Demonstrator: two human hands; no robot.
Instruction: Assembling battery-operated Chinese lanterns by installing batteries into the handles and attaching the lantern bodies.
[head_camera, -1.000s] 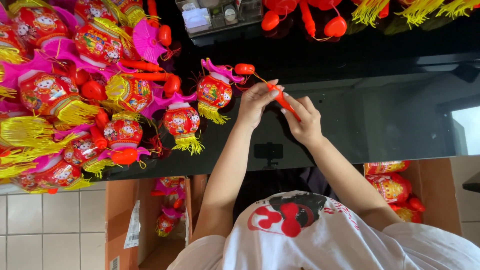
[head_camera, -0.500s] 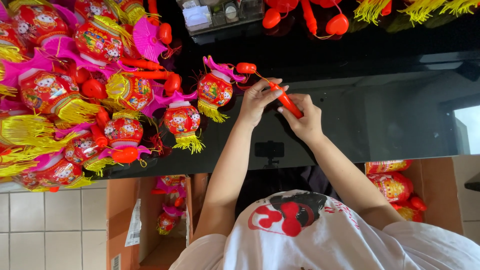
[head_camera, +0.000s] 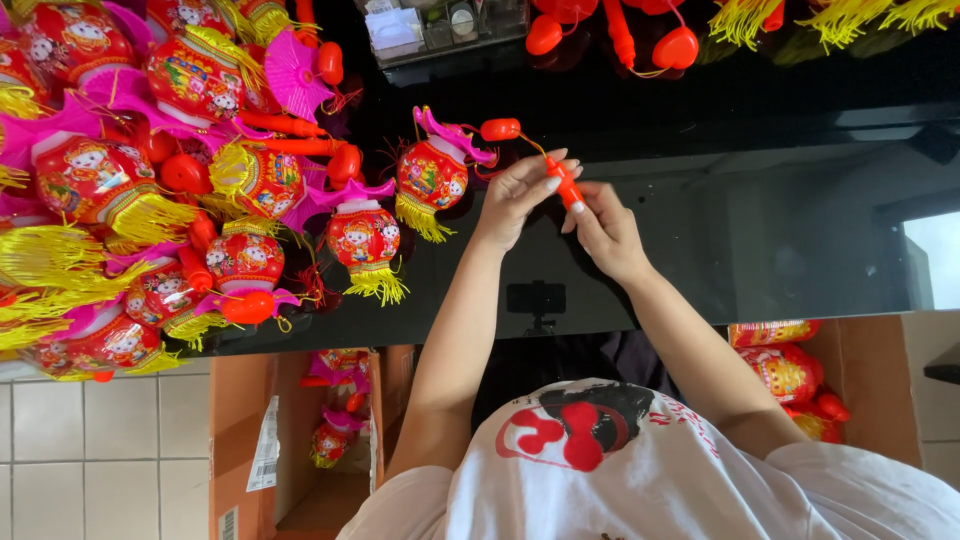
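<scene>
Glossy black tabletop (head_camera: 760, 250) fills the view, mirror-smooth, throwing back a faint reflection of a phone on a stand; both hands meet over its middle; the left hand (head_camera: 515, 195) sits with fingers curled and tips pinched together on the near end of a slim red plastic stick (head_camera: 566, 184), a smooth, rod-shaped handle; the right hand (head_camera: 605, 232) closes thumb and forefinger on the same stick from the other side, so both grips are clamped on it, fingertips almost touching each other; a thin cord runs from the stick to a small oval red bulb piece (head_camera: 500, 129), and just beside that lies a round red lantern (head_camera: 432, 176), shiny printed plastic with a pink wavy crown and a yellow tassel fringe, resting on the tabletop left of the hands and not touched by them; a second lantern (head_camera: 364, 240) of the same kind lies nearby, closer to the table's edge; further left a heap of lanterns (head_camera: 130, 180) crowds the surface, all red globes, pink frills and bright yellow stringy fringe; at the far edge stands a clear plastic box (head_camera: 440, 28) with small items inside; below the table edge, open cardboard boxes (head_camera: 290, 440) hold more lanterns on a pale tiled floor (head_camera: 90, 450).
</scene>
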